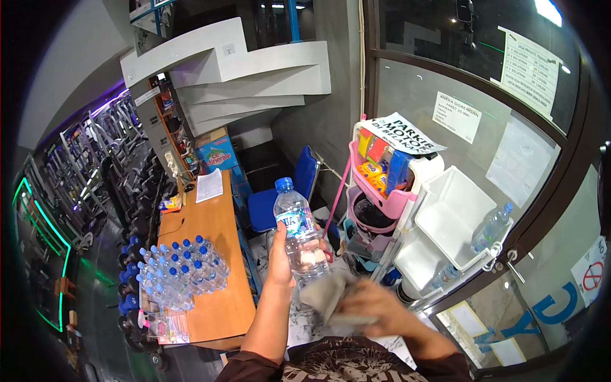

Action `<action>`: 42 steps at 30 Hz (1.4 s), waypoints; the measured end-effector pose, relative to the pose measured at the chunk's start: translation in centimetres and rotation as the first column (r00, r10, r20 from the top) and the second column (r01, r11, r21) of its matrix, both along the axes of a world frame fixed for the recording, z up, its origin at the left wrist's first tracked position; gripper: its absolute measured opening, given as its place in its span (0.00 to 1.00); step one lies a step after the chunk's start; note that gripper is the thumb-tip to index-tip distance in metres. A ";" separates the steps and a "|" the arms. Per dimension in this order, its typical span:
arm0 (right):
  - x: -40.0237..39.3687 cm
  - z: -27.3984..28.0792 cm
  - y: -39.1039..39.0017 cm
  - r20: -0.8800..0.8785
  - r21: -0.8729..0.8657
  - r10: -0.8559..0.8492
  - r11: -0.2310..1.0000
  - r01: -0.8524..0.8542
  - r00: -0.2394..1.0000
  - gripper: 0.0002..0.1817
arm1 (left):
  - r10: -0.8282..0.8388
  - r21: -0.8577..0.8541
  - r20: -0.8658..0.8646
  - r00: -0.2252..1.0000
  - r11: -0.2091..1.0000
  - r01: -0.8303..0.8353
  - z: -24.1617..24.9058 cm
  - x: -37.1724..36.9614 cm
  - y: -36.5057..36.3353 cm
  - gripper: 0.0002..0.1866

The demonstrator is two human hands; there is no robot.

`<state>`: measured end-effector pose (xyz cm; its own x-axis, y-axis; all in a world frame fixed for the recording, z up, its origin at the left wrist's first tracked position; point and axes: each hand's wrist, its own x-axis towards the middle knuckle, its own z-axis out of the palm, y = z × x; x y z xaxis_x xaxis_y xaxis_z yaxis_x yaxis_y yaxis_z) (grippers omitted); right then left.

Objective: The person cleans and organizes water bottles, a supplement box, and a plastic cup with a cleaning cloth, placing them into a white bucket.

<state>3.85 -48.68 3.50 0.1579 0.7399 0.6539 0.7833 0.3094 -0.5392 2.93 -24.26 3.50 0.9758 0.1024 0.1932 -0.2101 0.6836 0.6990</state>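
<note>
A clear plastic bottle (pixel 298 232) with a blue cap and a printed label stands nearly upright in my left hand (pixel 280 258), whose fingers wrap round its side. At the bottle's lower end is a grey-beige cloth (pixel 328 298), blurred by motion. My right hand (pixel 375 305) grips this cloth, and it too is smeared. Left of my hands, many similar bottles (pixel 184 267) with blue caps are grouped on the wooden table (pixel 219 318).
A blue chair (pixel 264 210) is behind the table. White rack bins (pixel 452 210) on the right hold two bottles, beside a pink basket (pixel 382 197) of packets. Paper (pixel 209 186) lies on the table's far end. Gym equipment fills the left.
</note>
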 end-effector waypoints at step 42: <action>4.4 4.5 -5.6 0.054 0.180 -0.578 0.808 0.561 0.814 0.25 | -0.238 0.123 0.019 0.971 0.964 0.234 -4.0 -1.1 -12.5 0.41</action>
<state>8.26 -54.25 7.95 0.4470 0.4305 0.7841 0.8913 -0.1400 -0.4312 1.85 -36.72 -0.47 0.9623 -0.1560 0.2227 -0.0772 0.6286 0.7739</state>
